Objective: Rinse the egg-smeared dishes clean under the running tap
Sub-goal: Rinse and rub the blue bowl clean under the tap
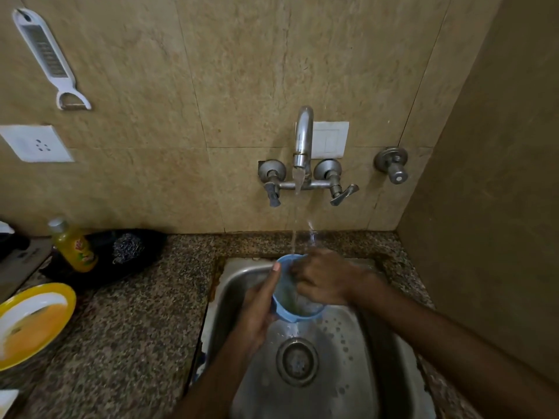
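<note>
Mid-frame, left hand [257,309] grips blue cup [292,300] under tap [302,140]; right hand [320,278] scrubs inside; yellow plate [65,293], lower left, likely next

Yellow bottle [74,246] label blurred; no text readable anywhere.

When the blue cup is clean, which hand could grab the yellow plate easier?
Probably the left hand. The yellow plate sits on the counter to the left of the sink, on that hand's side. The right hand is rubbing inside the blue cup and would have to cross over.
</note>
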